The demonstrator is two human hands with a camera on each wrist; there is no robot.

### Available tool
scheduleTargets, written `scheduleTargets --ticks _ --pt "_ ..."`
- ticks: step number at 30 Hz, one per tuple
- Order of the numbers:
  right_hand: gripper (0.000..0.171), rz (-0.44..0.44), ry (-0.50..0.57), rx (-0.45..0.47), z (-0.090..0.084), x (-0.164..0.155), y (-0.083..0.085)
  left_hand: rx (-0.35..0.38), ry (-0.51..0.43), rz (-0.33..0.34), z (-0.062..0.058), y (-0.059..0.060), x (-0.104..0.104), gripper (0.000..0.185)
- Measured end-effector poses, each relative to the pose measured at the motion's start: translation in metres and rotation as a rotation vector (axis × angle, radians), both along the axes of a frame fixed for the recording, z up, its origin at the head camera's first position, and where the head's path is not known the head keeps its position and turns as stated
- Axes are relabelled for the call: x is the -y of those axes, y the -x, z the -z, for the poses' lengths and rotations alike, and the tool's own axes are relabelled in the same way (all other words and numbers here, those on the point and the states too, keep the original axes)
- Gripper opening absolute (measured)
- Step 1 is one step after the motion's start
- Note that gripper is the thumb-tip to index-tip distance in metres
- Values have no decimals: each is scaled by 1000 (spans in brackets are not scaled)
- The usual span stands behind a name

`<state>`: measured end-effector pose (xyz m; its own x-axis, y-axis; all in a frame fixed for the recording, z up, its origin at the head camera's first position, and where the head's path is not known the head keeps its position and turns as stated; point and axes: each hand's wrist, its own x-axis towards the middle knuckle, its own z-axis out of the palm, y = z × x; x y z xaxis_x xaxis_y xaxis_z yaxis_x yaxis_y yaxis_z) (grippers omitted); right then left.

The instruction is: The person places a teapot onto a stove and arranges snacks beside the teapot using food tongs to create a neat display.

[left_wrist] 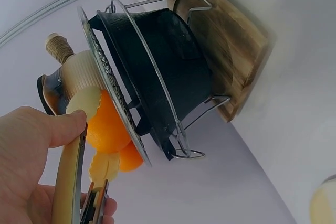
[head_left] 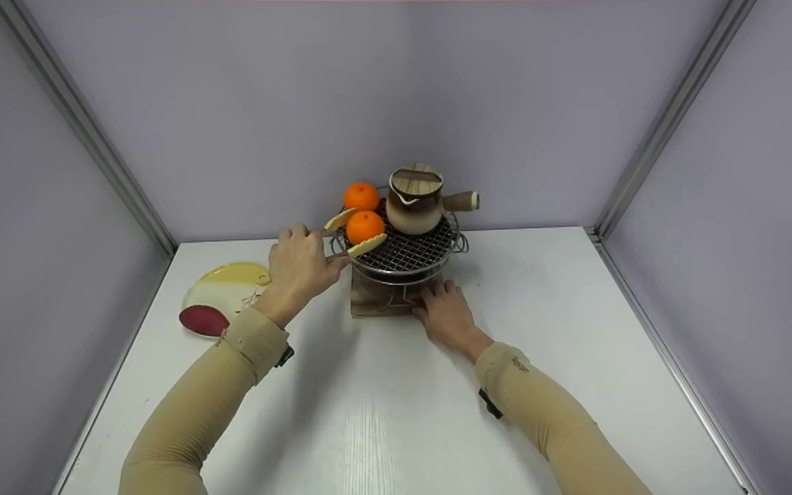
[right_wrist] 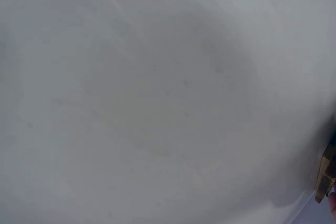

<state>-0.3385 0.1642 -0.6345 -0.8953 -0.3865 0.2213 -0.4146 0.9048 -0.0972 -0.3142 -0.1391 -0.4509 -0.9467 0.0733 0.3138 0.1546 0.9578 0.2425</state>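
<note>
At the far left of the white table (head_left: 540,289), a round plate (head_left: 231,275) is laid flat, and it is partly hidden by the left hand (head_left: 300,261); its yellow area and a dark red patch can be seen, but whether this patch is painted or separate cannot be told. By the left hand, tongs (head_left: 368,245) are grasped, with the thumb on one arm and the fingers on the other. Their yellow heads are placed on two sides of the front orange (head_left: 366,228), probably so that the round fruit cannot roll away; how firmly it is pinched is not shown. Behind it, the rear orange (head_left: 361,196) is rested on the same wire grid (head_left: 410,256). This grid is set over a black bowl (left_wrist: 163,61), which is carried by a wire stand (left_wrist: 200,9) on a wooden board (head_left: 372,302), perhaps so that the table surface is protected. To the right of the oranges, a small pot (head_left: 413,214) is stood upright on the grid, covered by a wooden lid (head_left: 416,180), and its handle (head_left: 461,201) is turned outward to the right, away from the fruit. At the near right corner, the board is gripped by the right hand (head_left: 447,313), seemingly so that the whole set is kept steady.
</note>
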Motion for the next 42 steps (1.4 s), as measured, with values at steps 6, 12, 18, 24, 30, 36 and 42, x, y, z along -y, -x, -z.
scheduleTargets --ticks 6,12,18,24,30,36,42 --pt "54 -3 2 -1 0 -1 1 -22 1 5 2 1 -1 76" --pt "51 -13 18 -13 0 -1 0 -61 1 9 -1 0 0 75" --pt "50 -9 12 -12 -1 -1 -1 -69 -4 13 -2 -3 2 76" --pt "49 -5 -3 -24 1 -1 0 -60 -9 4 -4 -5 3 77" --pt "50 -9 4 -23 1 -1 0 -56 -9 2 -4 -7 6 78" --pt "50 -10 10 -35 2 -1 0 -55 -7 9 -4 -9 12 77" --pt "50 -6 2 -35 3 -1 1 -63 -6 12 -5 -12 18 75"
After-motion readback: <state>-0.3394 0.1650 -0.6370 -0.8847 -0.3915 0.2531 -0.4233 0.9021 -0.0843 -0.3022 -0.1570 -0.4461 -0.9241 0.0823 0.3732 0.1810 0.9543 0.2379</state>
